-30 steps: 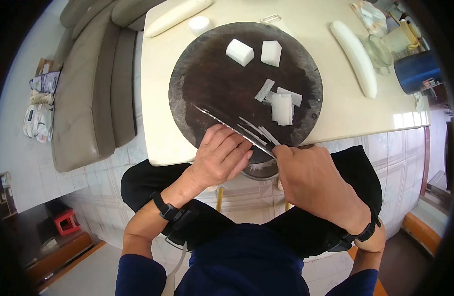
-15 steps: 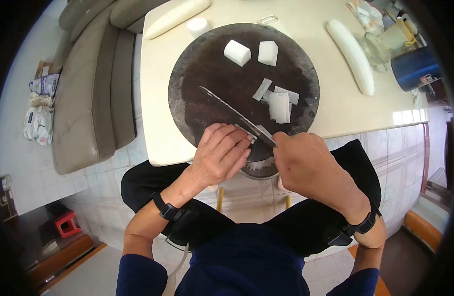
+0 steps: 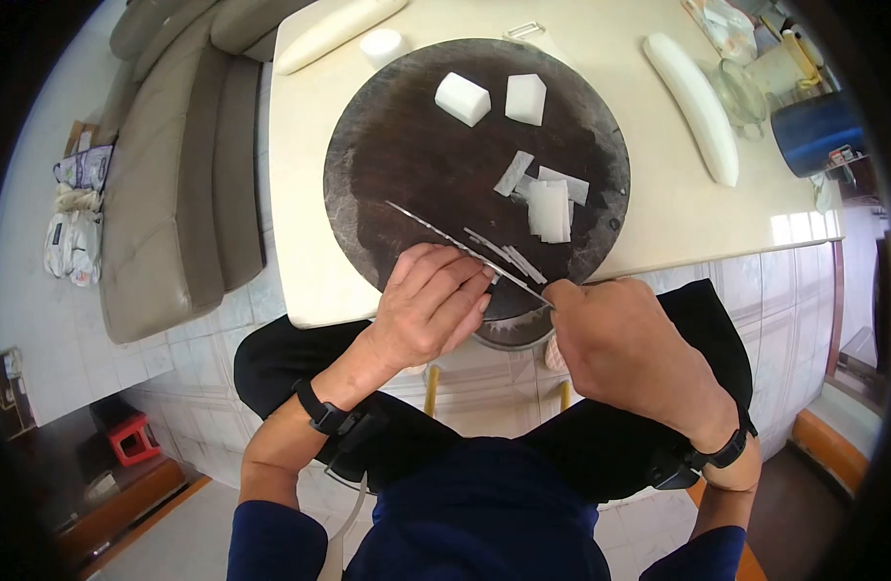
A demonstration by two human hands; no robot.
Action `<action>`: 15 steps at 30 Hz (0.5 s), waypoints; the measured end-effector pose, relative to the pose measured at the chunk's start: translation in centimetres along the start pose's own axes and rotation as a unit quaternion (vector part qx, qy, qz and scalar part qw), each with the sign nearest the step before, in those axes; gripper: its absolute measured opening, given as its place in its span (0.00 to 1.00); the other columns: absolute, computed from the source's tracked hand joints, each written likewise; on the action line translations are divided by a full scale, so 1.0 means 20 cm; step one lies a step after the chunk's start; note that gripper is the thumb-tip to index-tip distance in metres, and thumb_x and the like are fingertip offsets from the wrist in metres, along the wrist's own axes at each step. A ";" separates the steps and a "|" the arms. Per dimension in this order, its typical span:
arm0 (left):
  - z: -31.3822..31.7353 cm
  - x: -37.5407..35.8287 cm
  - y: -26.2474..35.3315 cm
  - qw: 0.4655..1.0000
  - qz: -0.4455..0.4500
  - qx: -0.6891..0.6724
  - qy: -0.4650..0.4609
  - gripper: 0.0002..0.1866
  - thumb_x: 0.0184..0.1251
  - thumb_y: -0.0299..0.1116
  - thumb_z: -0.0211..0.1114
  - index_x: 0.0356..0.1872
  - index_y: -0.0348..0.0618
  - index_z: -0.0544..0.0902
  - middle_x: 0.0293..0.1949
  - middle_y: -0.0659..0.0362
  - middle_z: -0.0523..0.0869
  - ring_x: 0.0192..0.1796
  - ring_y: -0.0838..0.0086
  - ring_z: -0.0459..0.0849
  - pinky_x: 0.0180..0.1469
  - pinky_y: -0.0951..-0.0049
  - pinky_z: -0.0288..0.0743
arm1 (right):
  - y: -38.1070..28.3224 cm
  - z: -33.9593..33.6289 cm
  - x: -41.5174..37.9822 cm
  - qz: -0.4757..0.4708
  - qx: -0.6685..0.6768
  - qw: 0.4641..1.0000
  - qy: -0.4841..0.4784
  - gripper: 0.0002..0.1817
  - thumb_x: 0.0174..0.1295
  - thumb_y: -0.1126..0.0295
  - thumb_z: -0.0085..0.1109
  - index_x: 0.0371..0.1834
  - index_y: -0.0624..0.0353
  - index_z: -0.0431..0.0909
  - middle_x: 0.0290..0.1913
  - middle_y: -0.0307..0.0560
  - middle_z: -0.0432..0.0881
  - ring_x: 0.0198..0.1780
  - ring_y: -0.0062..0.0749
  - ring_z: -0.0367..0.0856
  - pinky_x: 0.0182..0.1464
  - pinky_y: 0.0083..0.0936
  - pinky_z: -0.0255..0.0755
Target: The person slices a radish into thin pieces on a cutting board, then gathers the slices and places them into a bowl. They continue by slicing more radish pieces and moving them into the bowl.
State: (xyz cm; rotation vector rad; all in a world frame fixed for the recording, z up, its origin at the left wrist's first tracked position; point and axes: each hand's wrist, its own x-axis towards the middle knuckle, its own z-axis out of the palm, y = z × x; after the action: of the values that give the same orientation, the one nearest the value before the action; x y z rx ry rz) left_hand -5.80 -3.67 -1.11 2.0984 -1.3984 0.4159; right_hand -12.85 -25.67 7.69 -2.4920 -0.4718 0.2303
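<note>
My right hand (image 3: 624, 349) is wrapped around the handle of a kitchen knife (image 3: 436, 230), its thin blade slanting up and left across the near part of a round dark chopping board (image 3: 397, 136). Against the blade lie the curled fingertips of my left hand (image 3: 431, 308), holding down white radish slices that are mostly hidden beneath them. Thin radish strips (image 3: 525, 263) rest just beyond the blade. Farther right on the board is a small overlapping pile of flat radish slices (image 3: 549, 211). Two peeled radish blocks (image 3: 462, 99) stand toward the board's far side.
The board sits on a cream table (image 3: 305, 213). Long peeled radishes lie at the right (image 3: 692, 107) and far left (image 3: 339, 34), with a short round radish piece (image 3: 383, 45) and a peeler (image 3: 525, 31) behind the board. A blue container (image 3: 815, 134) stands far right.
The knife has shifted slightly toward me, with my right hand moving a little right and down. More radish strips now show beyond the blade. My left hand stays nearly in place.
</note>
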 end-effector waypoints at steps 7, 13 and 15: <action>-0.01 0.00 0.00 1.000 0.005 0.006 -0.001 0.15 0.49 0.26 0.72 0.40 0.34 0.85 0.41 0.54 0.83 0.48 0.61 0.80 0.52 0.59 0.74 | 0.00 0.05 0.09 -0.015 0.019 0.999 0.037 0.04 0.52 0.78 0.55 0.27 0.64 0.69 0.16 0.56 0.73 0.23 0.53 0.77 0.29 0.41 0.70; 0.00 -0.02 -0.02 1.000 0.022 0.006 0.008 0.15 0.49 0.28 0.72 0.40 0.35 0.85 0.41 0.53 0.83 0.48 0.61 0.79 0.52 0.59 0.74 | 0.05 0.09 0.09 -0.022 0.023 0.995 0.089 0.04 0.55 0.77 0.54 0.27 0.64 0.69 0.18 0.57 0.74 0.26 0.54 0.77 0.31 0.45 0.69; -0.01 -0.03 -0.01 1.000 0.021 0.005 0.011 0.16 0.49 0.28 0.73 0.40 0.34 0.85 0.41 0.53 0.83 0.48 0.61 0.79 0.53 0.58 0.74 | 0.04 0.06 0.07 0.031 0.016 0.998 0.058 0.05 0.58 0.76 0.54 0.28 0.64 0.70 0.20 0.58 0.74 0.28 0.56 0.77 0.31 0.47 0.68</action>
State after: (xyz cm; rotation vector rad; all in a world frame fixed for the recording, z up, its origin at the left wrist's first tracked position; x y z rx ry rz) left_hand -5.81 -3.02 -1.44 2.0699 -1.4323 0.4632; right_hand -11.74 -25.16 6.17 -2.4753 -0.3408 0.1166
